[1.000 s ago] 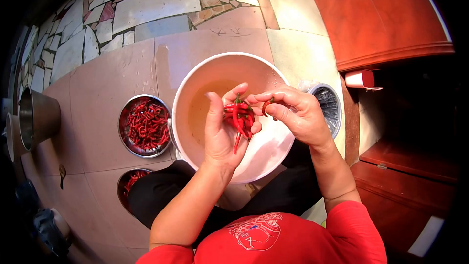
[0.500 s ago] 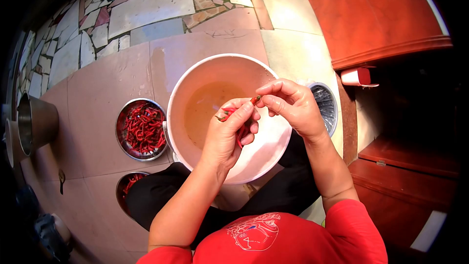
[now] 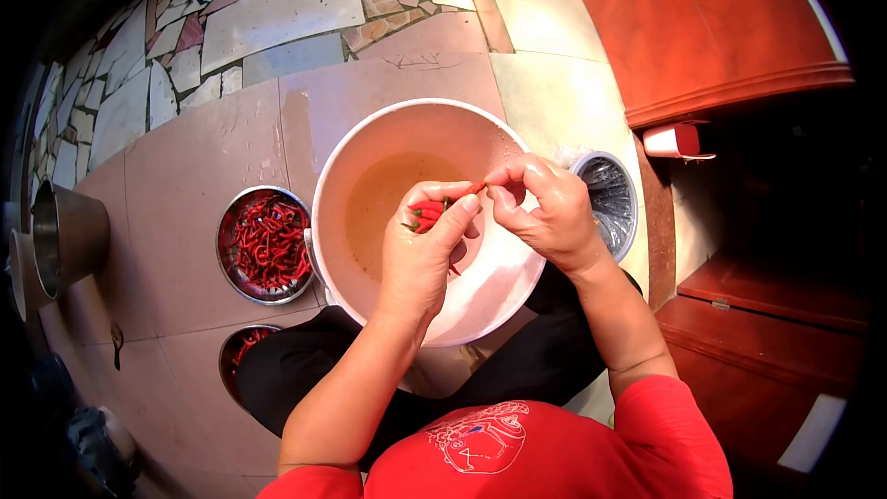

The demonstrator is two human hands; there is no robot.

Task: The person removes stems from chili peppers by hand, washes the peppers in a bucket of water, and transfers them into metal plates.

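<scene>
Several red chillies [image 3: 426,212] with green stems lie in my left hand [image 3: 427,236], its fingers wrapped round them. One chilli points out to the right between its thumb and fingers. My right hand [image 3: 545,208] pinches the stem end of that chilli with thumb and forefinger. Both hands are above a large white tub [image 3: 333,263] holding shallow yellowish water [image 3: 388,189]. Left of the tub, a round metal bowl [image 3: 224,268] is full of red chillies [image 3: 268,245].
A second bowl of chillies [image 3: 242,346] is partly behind my knee. Right of the tub stands a bin lined with dark plastic [image 3: 610,194]. Metal pots [image 3: 78,231] are at far left, red wooden furniture [image 3: 721,28] at right. A spoon-like item [image 3: 116,344] lies on the floor.
My right hand's fingers have closed into a tighter pinch at the chilli's stem end. The chillies in my left hand have shifted slightly, with more of their red bodies showing.
</scene>
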